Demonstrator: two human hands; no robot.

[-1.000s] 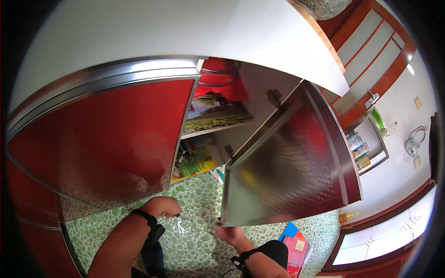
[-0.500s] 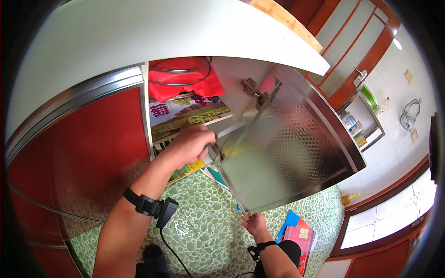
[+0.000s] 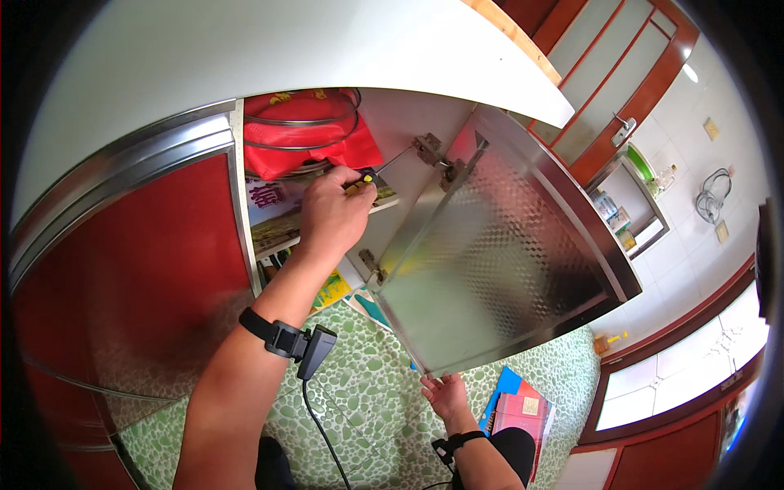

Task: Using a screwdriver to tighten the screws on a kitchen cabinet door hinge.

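Right hand (image 3: 447, 398) at 5 o'clock, palm up, fingers half curled at lower corner of open, metal-framed, textured translucent cabinet door (image 3: 506, 237), at 3; can't tell if pinching
Left hand (image 3: 336, 211) at 10, wrapped round black-and-yellow-handled screwdriver (image 3: 370, 177), thin metal shaft toward 2, tip at upper metal hinge (image 3: 428, 149), at 1; can't tell if seated
Crumpled bright-red plastic-looking bag (image 3: 302, 135) behind, at 11
Farthest: red-brown wooden room door (image 3: 616, 94), frosted panes, at 2
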